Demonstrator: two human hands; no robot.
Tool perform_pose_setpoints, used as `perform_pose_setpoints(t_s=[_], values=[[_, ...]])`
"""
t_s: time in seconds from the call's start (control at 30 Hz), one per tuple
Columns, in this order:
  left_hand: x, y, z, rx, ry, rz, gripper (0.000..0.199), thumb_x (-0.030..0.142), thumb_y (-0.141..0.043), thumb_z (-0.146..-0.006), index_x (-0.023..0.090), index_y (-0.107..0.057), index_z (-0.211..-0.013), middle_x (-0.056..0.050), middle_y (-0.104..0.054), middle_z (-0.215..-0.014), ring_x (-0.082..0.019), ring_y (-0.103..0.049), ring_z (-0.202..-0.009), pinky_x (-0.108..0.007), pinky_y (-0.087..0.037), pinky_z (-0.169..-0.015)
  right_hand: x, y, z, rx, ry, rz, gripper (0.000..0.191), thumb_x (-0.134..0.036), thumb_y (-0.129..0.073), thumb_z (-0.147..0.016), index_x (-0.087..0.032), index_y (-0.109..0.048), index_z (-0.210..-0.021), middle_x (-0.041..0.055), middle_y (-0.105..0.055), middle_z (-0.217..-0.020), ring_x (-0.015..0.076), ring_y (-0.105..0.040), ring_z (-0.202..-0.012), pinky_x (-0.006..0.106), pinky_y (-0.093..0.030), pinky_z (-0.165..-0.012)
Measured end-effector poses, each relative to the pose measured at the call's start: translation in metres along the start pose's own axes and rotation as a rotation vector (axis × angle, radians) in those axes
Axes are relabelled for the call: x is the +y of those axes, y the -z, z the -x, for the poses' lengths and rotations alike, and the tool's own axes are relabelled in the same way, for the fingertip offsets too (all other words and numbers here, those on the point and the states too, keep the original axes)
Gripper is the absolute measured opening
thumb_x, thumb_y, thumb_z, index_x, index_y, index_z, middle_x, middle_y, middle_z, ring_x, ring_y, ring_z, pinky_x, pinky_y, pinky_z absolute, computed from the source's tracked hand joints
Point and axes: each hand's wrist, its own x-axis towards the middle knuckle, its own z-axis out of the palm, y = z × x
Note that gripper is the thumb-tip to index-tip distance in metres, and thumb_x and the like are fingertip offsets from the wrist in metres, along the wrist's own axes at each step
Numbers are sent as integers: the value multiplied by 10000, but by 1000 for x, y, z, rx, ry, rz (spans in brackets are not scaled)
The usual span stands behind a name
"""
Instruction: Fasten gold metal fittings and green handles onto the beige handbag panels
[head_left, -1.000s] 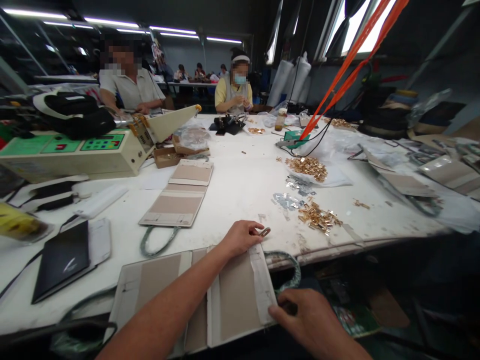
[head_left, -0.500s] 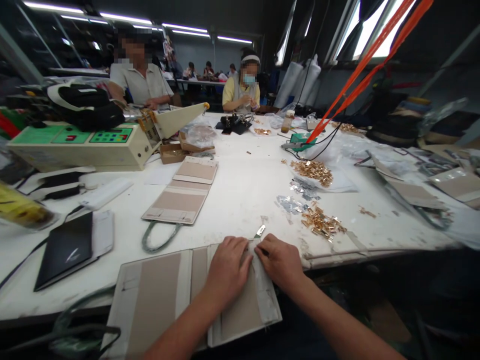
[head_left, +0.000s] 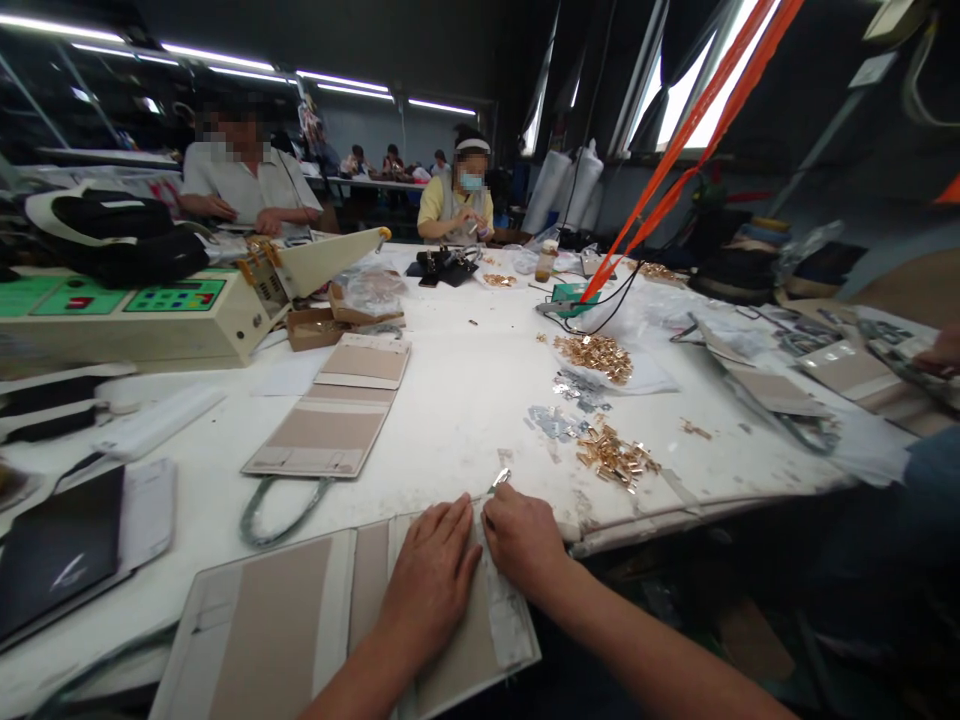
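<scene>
A beige folding panel point(head_left: 285, 610) lies at the table's front edge, with a whitish strip along its right side. My left hand point(head_left: 433, 570) rests flat on the panel's upper part, fingers stretched forward. Just right of it, my right hand point(head_left: 521, 535) is closed at the panel's top edge, its fingertips bent down. A small shiny metal piece point(head_left: 501, 480) sticks out beyond the right fingers; the grip on it is partly hidden. Gold metal pieces point(head_left: 615, 455) and flat silver pieces point(head_left: 553, 422) lie in piles ahead to the right.
Another beige panel point(head_left: 324, 432) with a looped handle lies left of centre. A machine point(head_left: 142, 310) stands behind it. Orange strips point(head_left: 667, 190) hang over the table by a green object point(head_left: 574, 298). People sit across the table; another person's hand point(head_left: 941, 352) shows far right.
The view has turned right, so the scene appears farther left. A person's hand and clothing have come into view at the right edge. My right fingers are now nearer the shiny metal piece.
</scene>
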Motion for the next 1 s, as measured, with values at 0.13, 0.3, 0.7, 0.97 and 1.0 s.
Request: perform_pose_setpoints(t_s=[0.13, 0.3, 0.7, 0.97, 1.0], values=[[0, -1, 1, 8, -22, -9, 467, 317, -501, -1053, 160, -549, -1490, -83, -561, -1541, -314, -539, -1363, -543, -481, -1145, 1, 2, -1, -31, 36, 8, 190, -233, -545, -971, -202, -729, -940, 66, -700, -1033, 219, -704, -870, 321, -381, -664], [-1, -3, 5, 36, -20, 17, 495, 312, -557, -1035, 159, -530, -1505, -71, -565, -1539, -308, -533, -1365, -527, -496, -1146, 18, 7, -1, -74, 64, -96, 215, -294, -576, -972, -237, -781, -949, 42, -742, -1047, 200, -717, -895, 291, -447, -726], [3, 6, 3, 60, 116, 322, 453, 212, -741, -926, 210, -637, -1367, -102, -603, -1413, -297, -523, -1315, -500, -517, -1117, 150, 32, -102, -16, -376, 42, 255, -294, -603, -904, -248, -838, -994, 90, -796, -1069, 270, -716, -1006, 310, -469, -777], [9, 13, 3, 30, 153, 416, 464, 221, -780, -905, 191, -633, -1344, -91, -613, -1314, -275, -510, -1249, -468, -498, -1100, 153, 28, -107, 19, -355, 60, 253, -299, -607, -892, -222, -819, -1007, 111, -789, -1068, 301, -701, -1007, 335, -451, -752], [10, 14, 3, 30, 156, 418, 467, 223, -786, -900, 187, -634, -1340, -92, -616, -1311, -276, -512, -1246, -468, -497, -1099, 150, 31, -105, 27, -338, 47, 258, -302, -603, -902, -212, -816, -1018, 112, -789, -1071, 297, -701, -1012, 336, -458, -766]])
